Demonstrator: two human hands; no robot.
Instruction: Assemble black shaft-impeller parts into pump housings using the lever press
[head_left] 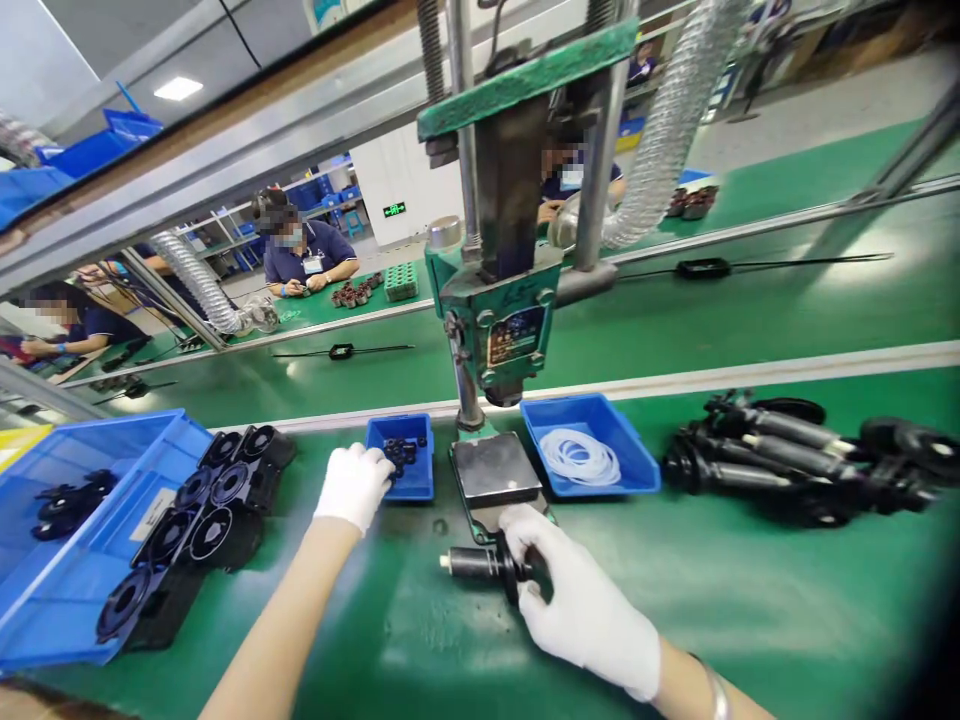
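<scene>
My right hand (577,600), in a white glove, grips a black cylindrical part with a round flange (480,563). The part lies sideways, its pale tip pointing left, just in front of the press's flat metal plate (496,467). My left hand (354,487), gloved too, is at the left edge of a small blue bin (399,487) of little black pieces (405,455). Its fingers are curled over the bin's side; whatever they hold is hidden. The green press head (502,320) stands above the plate.
Right of the plate, a blue bin (600,480) holds white rings (577,458). A pile of black cylindrical parts (795,460) lies at the right. At the left are black housings (217,510) and a large blue bin (97,600). Co-workers (315,250) sit beyond the frame.
</scene>
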